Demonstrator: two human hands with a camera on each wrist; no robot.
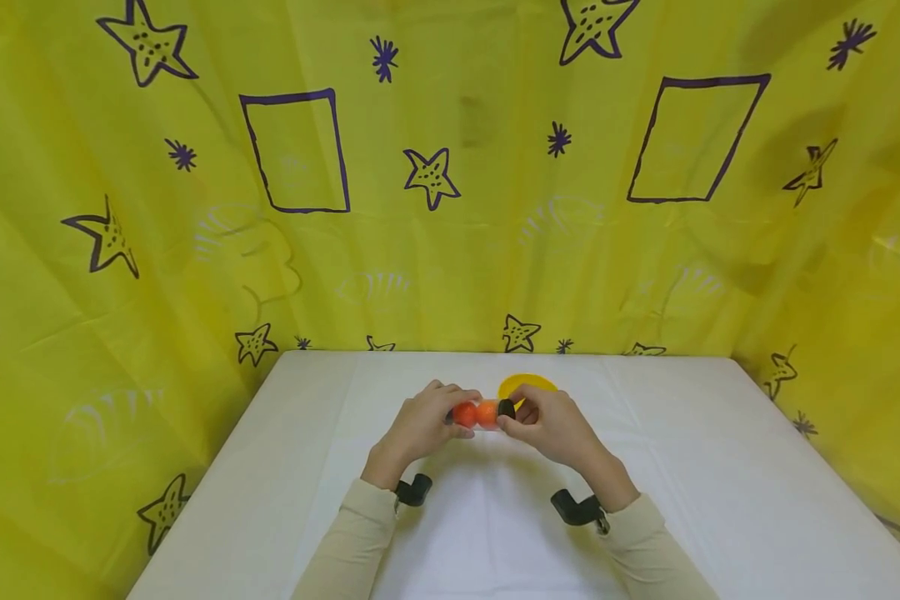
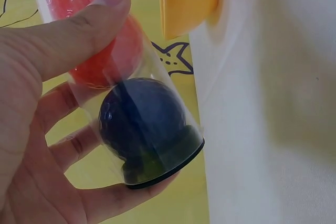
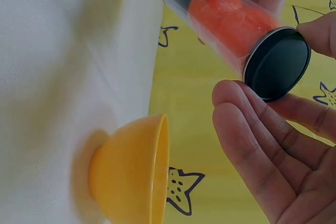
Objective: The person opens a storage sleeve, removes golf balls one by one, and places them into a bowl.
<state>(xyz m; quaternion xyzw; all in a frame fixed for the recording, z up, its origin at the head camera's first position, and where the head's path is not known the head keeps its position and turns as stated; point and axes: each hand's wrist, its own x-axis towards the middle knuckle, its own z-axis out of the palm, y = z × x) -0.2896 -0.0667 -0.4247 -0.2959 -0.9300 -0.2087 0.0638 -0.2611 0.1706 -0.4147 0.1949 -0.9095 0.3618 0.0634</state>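
Left hand [image 1: 423, 421] grips the tube [image 3: 231, 24]; right hand [image 1: 558, 423] pinches its cap [image 3: 281, 64] (a firm, level hold probably keeps the balls [image 2: 142, 116] settled).

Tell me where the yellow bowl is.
In the head view, the yellow bowl sits slightly right of centre on the white table, just beyond the right hand.

Room to pass L & R across tbl [image 1: 720, 483], but yellow bowl [image 3: 126, 169] blocks way just beyond R hand [image 1: 553, 423].
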